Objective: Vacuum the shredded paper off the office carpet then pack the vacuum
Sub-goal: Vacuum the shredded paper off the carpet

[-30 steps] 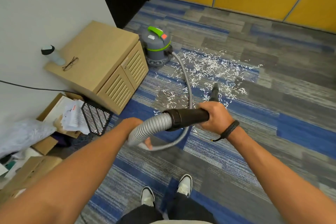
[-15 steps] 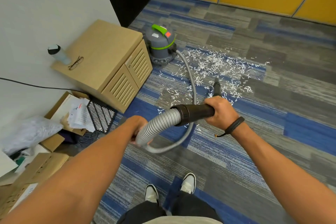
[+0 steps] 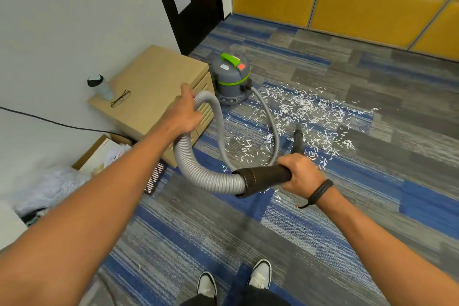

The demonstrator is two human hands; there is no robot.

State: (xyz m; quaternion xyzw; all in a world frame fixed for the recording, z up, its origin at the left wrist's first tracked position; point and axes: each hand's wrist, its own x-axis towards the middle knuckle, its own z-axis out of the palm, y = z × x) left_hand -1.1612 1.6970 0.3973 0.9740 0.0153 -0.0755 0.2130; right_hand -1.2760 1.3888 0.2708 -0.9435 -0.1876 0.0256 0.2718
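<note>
The vacuum (image 3: 231, 77) is a squat grey canister with a green band and green handle, standing on the carpet (image 3: 372, 206) beside a wooden cabinet (image 3: 154, 87). Its ribbed grey hose (image 3: 198, 171) loops to a black wand (image 3: 268, 177). The left hand (image 3: 185, 113) has its fingers wrapped round the hose; the right hand (image 3: 300, 175) grips the wand. White shredded paper (image 3: 305, 112) lies scattered just right of the canister.
</note>
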